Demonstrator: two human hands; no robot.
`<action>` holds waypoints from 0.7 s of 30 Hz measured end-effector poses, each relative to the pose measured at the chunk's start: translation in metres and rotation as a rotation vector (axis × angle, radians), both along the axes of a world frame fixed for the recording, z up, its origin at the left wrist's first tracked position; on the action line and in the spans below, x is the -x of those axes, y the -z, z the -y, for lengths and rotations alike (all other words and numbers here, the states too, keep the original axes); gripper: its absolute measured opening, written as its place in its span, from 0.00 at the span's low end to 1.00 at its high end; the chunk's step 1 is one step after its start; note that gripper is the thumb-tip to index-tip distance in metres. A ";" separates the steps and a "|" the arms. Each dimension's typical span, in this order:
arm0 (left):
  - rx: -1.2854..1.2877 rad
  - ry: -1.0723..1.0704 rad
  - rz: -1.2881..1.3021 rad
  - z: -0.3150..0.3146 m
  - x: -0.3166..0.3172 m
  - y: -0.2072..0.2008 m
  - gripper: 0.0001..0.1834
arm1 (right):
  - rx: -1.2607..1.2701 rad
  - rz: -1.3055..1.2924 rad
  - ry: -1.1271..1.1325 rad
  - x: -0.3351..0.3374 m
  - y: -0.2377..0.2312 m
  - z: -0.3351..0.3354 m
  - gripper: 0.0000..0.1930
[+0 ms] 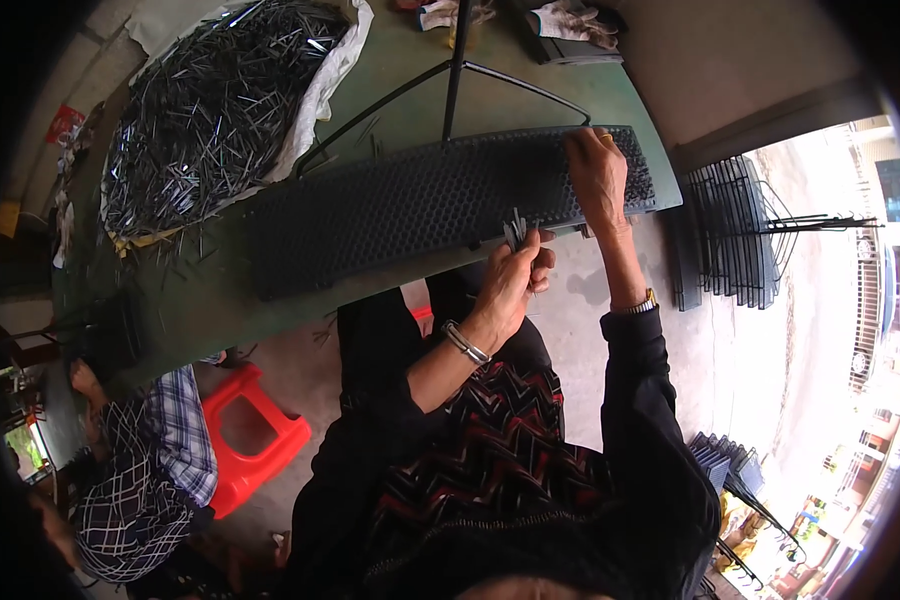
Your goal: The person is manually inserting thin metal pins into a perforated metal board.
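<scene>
1. Palm turned inward, a worker's left hand point(515, 275) rises to the near edge of a black panel, its fingers closed around a small bundle of thin strips point(514, 230) whose ends fan upward.
2. The right hand point(598, 180) reaches farther out, wrist bent, fingertips drawn together and pointing down at the panel's right end; whether they pinch a strip cannot be told.
3. The long, narrow black perforated panel point(410, 205) lies along the near side of a green desk point(390, 65), its surface a dense grid of small holes, with black metal rods point(457, 75) meeting its far edge.
4. To the panel's left, a heap of dark, glinting strips point(220, 110) fills a white sack point(320, 110) spread open on the desk.
5. On a red packet point(65, 123) at far left, any lettering is too small to read.
</scene>
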State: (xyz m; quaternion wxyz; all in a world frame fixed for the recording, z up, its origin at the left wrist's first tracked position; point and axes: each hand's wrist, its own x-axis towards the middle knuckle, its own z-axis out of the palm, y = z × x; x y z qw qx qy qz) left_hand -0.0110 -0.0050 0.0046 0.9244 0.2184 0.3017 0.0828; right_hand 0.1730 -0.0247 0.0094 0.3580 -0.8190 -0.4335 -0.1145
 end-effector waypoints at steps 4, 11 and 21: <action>0.028 -0.020 0.026 -0.003 0.002 -0.001 0.15 | 0.087 0.048 0.130 0.006 -0.004 0.000 0.07; 0.016 -0.009 0.027 -0.004 0.001 0.000 0.15 | 0.207 0.024 0.209 0.010 -0.007 0.008 0.11; 0.001 0.003 0.040 -0.007 0.000 -0.003 0.11 | 0.240 -0.889 -0.371 0.045 -0.036 0.045 0.09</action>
